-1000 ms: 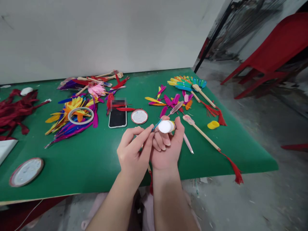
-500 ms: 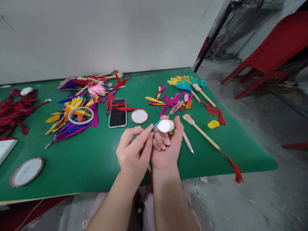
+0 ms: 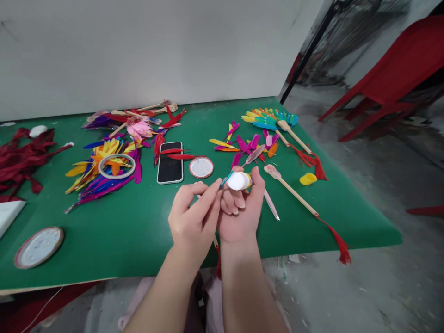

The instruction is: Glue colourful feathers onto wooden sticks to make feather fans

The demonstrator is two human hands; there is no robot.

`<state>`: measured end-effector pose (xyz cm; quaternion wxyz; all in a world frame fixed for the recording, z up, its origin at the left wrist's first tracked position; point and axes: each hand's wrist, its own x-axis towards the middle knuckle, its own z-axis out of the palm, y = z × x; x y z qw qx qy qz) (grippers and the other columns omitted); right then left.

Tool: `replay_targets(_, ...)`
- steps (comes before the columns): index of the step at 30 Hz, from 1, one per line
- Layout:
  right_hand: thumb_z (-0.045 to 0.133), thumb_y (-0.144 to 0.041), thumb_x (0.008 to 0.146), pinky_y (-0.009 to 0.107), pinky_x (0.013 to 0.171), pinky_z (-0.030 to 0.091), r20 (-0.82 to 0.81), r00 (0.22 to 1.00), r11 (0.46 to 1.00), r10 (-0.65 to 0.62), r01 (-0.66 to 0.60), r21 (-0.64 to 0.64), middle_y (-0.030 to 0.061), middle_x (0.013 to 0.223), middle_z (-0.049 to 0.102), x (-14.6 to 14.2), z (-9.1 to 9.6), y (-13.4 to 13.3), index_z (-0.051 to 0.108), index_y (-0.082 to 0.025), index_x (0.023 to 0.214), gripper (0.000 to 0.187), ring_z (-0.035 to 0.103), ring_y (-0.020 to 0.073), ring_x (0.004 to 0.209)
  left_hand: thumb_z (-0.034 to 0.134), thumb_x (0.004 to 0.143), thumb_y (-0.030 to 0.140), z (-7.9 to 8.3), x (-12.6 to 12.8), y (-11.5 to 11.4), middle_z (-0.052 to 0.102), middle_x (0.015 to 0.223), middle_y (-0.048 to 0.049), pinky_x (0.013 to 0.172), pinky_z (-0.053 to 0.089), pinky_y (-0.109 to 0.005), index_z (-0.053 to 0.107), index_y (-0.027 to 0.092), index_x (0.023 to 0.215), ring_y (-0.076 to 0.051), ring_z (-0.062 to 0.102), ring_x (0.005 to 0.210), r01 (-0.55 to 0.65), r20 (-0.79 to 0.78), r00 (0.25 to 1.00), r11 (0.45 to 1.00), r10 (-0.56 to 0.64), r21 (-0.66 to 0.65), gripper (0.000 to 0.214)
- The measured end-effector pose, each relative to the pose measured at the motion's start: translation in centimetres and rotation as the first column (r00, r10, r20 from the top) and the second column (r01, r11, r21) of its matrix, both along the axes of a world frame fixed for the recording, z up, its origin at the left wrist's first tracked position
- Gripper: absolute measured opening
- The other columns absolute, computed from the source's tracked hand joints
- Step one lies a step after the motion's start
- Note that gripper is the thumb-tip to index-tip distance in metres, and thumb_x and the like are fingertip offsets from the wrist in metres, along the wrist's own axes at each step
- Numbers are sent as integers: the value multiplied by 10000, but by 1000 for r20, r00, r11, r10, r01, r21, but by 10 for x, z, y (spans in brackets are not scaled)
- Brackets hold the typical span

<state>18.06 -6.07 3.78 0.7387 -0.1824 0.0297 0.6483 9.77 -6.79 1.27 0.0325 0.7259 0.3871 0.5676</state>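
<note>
White bottle (image 3: 237, 181), head view: clasped in the right hand (image 3: 241, 221), fingers curled, above the green table (image 3: 132, 236). Slender blue piece (image 3: 226, 179): pinched in the left hand (image 3: 192, 215), thumb and fingers together, just beside the bottle.

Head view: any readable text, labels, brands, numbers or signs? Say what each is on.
No readable text anywhere in view.
White bottle in the right hand: the yellow part of its side is too small and too covered to read.
Phone: dark screen, no characters visible.
Tape ring: no print visible.
</note>
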Motion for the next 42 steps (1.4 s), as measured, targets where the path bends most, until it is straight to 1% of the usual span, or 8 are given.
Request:
replay_targets(7, 426, -466, 821, 123, 255, 143, 45, 999, 1000, -19, 19, -2, -100, 252, 300, 1, -2, 0, 594, -186, 612, 388, 188, 26, 217, 580, 783, 74, 0, 0, 2, 586, 785, -15, 660, 490, -222, 657, 169, 1014, -96, 565, 721, 12, -53, 999, 1000, -11, 22, 262)
replay_targets(11, 428, -460, 819, 124, 256, 136, 36, 999, 999, -38, 39, -13, -100, 249, 304, 2, -2, 0, 591, -187, 608, 382, 189, 25, 215, 580, 780, 64, 0, -2, 2, 592, 801, -21, 652, 477, -217, 643, 158, 1044, -97, 553, 727, 40, -81, 996, 999, -38, 21, 287)
replay_targets(15, 443, -475, 811, 129, 256, 138, 40, 999, 999, -37, 38, -21, -107, 254, 295, 3, -2, 0, 582, -196, 604, 375, 185, 26, 217, 570, 788, 63, 1, -3, 3, 592, 797, -17, 660, 462, -231, 629, 185, 1067, -103, 535, 737, 61, -116, 992, 998, -58, 26, 310)
replay_targets(23, 373, -464, 851, 130, 252, 117, 27, 998, 998, -60, 61, -30, -95, 248, 297, 2, -1, 1, 585, -188, 600, 429, 191, 24, 212, 578, 781, 60, 5, -6, 4, 583, 769, -30, 677, 447, -256, 644, 150, 1007, -117, 500, 731, 71, -164, 985, 996, -62, 52, 252)
replay_targets(27, 378, -481, 846, 130, 251, 113, 41, 997, 996, -59, 61, -65, -99, 250, 285, 3, -1, 1, 579, -192, 600, 429, 183, 24, 211, 574, 780, 58, 6, -6, 3, 583, 768, -36, 674, 446, -258, 645, 140, 1010, -120, 492, 723, 81, -181, 981, 995, -70, 53, 254)
replay_targets(32, 422, -490, 823, 132, 249, 105, 73, 995, 994, -60, 66, -81, -109, 258, 277, 3, -2, 1, 575, -197, 616, 390, 166, 25, 215, 564, 792, 73, 6, -5, 3, 584, 758, -24, 669, 450, -256, 648, 175, 1010, -117, 492, 708, 74, -172, 983, 997, -67, 35, 254)
replay_targets(37, 407, -488, 828, 137, 253, 100, 97, 994, 995, -59, 66, -78, -110, 260, 274, 2, -1, 0, 563, -198, 620, 390, 156, 26, 219, 579, 782, 70, 5, -4, 3, 588, 765, -26, 666, 454, -256, 654, 167, 991, -119, 505, 723, 64, -142, 988, 998, -59, 27, 242)
replay_targets(42, 406, -462, 831, 135, 253, 107, 71, 996, 997, -51, 54, -49, -103, 256, 295, 1, -1, 0, 570, -195, 628, 374, 177, 27, 218, 583, 786, 86, 4, -3, 4, 589, 775, -22, 653, 456, -246, 659, 169, 981, -114, 519, 722, 32, -126, 992, 1000, -31, 1, 226)
